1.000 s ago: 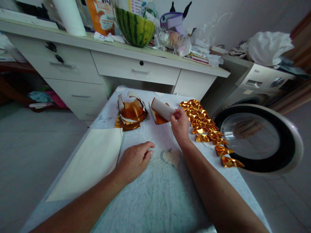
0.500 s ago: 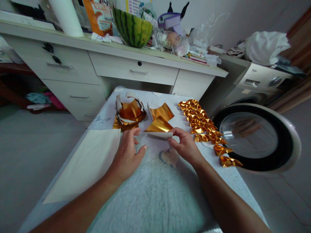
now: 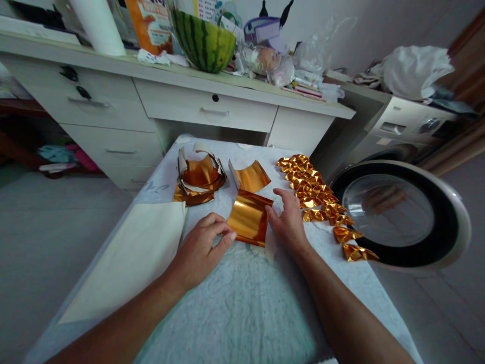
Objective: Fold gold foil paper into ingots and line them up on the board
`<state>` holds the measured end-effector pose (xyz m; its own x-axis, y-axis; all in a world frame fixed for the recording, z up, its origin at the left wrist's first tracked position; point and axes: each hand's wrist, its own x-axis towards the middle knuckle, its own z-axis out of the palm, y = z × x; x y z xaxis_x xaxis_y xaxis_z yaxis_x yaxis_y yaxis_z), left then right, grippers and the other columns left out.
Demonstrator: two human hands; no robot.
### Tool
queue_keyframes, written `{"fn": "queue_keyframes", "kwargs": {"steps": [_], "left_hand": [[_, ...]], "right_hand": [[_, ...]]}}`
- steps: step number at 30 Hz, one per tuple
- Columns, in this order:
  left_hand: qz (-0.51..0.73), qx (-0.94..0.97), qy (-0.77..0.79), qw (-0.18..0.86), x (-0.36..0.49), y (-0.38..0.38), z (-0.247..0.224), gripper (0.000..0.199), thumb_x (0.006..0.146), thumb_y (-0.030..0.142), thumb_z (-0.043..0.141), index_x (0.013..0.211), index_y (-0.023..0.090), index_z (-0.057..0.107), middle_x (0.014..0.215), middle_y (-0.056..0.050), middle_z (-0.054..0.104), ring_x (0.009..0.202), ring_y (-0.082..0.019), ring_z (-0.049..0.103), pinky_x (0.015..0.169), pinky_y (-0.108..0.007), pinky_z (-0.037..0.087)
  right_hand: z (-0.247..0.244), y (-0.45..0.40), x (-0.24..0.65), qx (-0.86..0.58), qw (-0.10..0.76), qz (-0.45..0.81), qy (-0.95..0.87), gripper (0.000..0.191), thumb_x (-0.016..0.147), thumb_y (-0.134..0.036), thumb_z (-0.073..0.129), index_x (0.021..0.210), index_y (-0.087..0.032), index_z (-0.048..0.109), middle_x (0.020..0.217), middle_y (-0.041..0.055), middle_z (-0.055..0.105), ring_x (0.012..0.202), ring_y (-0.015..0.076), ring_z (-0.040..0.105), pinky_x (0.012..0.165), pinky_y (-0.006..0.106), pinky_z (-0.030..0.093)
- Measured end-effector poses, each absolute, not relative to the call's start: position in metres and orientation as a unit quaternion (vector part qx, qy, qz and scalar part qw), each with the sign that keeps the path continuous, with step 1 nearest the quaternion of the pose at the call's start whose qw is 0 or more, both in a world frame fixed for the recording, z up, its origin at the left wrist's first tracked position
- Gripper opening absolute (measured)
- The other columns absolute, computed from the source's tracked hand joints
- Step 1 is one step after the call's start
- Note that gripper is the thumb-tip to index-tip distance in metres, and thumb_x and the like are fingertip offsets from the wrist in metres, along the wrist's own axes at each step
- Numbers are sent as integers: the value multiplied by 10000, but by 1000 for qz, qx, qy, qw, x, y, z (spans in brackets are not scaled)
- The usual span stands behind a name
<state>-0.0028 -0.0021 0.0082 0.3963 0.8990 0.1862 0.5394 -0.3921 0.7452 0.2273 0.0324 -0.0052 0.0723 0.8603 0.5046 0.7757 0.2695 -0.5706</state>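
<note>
A square gold foil paper sheet [image 3: 248, 218] lies gold side up in front of me, its far and near edges curling. At its near left corner my left hand [image 3: 204, 247] has thumb and fingertips closed together on the paper. My right hand [image 3: 290, 222] is at the sheet's right edge, thumb touching it and index finger held apart. Just beyond lies another curled gold foil sheet [image 3: 253, 177]. To the left of that is a curled stack of gold foil sheets [image 3: 199, 174] with pale backs. Several folded gold foil pieces [image 3: 310, 188] form rows on the right.
A pale flat sheet [image 3: 129, 258] lies on the table's [image 3: 242, 313] left side. Behind stands a white drawer desk [image 3: 212, 108] bearing a cut watermelon [image 3: 204, 43], an orange packet [image 3: 151, 25] and plastic bags. The washing machine's open door [image 3: 401, 212] is beside the table's right edge.
The gold foil sheet, earlier partly turned with its pale back showing near my right fingers, now lies flat, gold side up. My left hand has come right to its corner; my right fingers have spread.
</note>
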Motion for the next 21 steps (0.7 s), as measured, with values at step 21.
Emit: {"fn": "queue_keyframes", "kwargs": {"steps": [21], "left_hand": [[250, 762, 504, 321, -4, 4, 1, 86, 825, 239, 544, 786, 192, 605, 696, 26, 573, 611, -137, 560, 567, -253, 402]], "right_hand": [[-7, 35, 218, -387, 598, 558, -425, 178, 738, -376, 779, 813, -224, 726, 769, -21, 663, 731, 125, 555, 734, 238, 439]]}}
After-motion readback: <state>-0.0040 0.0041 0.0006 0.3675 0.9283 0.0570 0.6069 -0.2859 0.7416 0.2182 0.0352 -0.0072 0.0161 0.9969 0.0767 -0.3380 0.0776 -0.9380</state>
